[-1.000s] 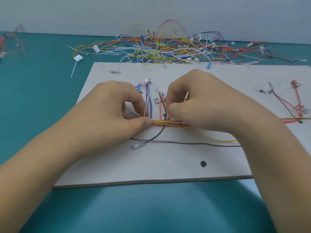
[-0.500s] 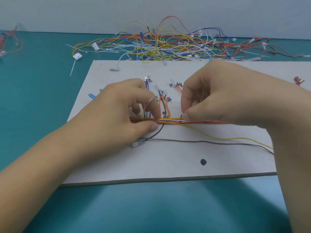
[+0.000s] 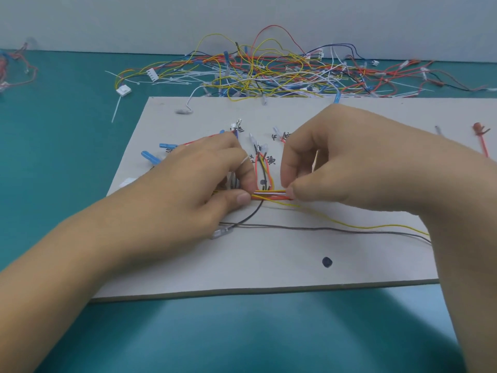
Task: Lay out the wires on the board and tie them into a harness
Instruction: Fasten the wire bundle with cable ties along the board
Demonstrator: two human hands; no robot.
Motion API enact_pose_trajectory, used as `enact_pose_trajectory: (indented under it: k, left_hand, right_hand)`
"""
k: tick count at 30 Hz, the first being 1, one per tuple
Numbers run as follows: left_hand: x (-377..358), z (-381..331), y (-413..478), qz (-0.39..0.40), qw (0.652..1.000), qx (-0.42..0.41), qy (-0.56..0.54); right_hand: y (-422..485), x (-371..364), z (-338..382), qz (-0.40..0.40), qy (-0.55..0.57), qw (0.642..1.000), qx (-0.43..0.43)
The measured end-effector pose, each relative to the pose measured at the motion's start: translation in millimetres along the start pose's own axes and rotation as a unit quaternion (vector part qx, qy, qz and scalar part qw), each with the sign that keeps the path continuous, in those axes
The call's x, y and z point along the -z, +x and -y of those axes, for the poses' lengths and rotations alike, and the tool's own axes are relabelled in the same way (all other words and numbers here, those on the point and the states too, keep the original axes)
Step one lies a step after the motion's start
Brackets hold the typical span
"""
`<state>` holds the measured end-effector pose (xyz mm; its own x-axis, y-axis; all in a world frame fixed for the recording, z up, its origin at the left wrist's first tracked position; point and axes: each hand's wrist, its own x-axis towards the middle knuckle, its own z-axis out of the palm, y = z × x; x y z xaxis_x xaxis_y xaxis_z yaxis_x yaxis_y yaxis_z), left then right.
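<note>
A grey board [image 3: 269, 267] lies on the teal table. Across its middle runs a bundle of red, orange, yellow and white wires [image 3: 270, 195]. My left hand [image 3: 199, 189] pinches the bundle between thumb and forefinger on the left. My right hand [image 3: 347, 162] pinches it about a hand's width to the right. Short branches with clear terminals [image 3: 258, 146] rise from the bundle toward the board's far side. A black wire [image 3: 322, 229] and a yellow wire [image 3: 355, 226] trail loose to the right. A thin white tie strip shows near my left forefinger; its ends are hidden.
A tangled heap of loose coloured wires and white cable ties [image 3: 269, 74] lies behind the board. Blue terminals [image 3: 150, 156] poke out at the board's left edge. A red wire [image 3: 481, 138] sits at the far right. A dark dot [image 3: 326, 261] marks the board.
My right hand has slid right along the bundle and then settled, exposing a short stretch of wires between the hands. My left hand keeps its pinch.
</note>
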<state>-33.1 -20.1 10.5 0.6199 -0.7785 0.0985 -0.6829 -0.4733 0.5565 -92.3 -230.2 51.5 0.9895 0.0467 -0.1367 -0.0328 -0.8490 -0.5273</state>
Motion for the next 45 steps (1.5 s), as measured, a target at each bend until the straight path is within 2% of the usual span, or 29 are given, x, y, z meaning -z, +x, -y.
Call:
enact_pose_trajectory:
  k: [3,8,16,21,28,34,40,42,45]
  left_hand:
    - [3,1,-2,0.021,1.0,-0.005,-0.005]
    - [6,-1,-4,0.047,0.999,0.003,0.003]
    - [-7,-6,-1,-0.049,0.999,0.011,-0.005]
    - [-9,-3,0,-0.067,0.997,0.012,-0.034]
    - [-8,2,-1,-0.062,0.998,0.01,-0.03]
    - [-12,1,2,-0.081,0.996,0.024,-0.019]
    - [-12,1,1,-0.07,0.996,0.049,-0.029]
    - [-12,1,2,-0.064,0.996,0.052,-0.028]
    - [-11,2,0,-0.055,0.996,0.055,-0.03]
  right_hand:
    - [-2,-2,2,0.049,-0.013,0.999,0.017]
    - [-2,-3,3,0.076,-0.009,0.996,0.038]
    - [-5,-12,11,0.097,-0.019,0.994,0.037]
    - [-4,-10,9,0.112,-0.008,0.993,0.041]
    - [3,-10,8,0.025,-0.015,0.999,0.033]
    - [10,-7,2,-0.039,0.044,0.998,0.006]
    - [17,32,-31,-0.197,0.126,0.967,-0.102]
    - [26,49,-49,-0.243,0.105,0.953,-0.149]
    - [48,66,-77,-0.23,-0.009,0.952,-0.201]
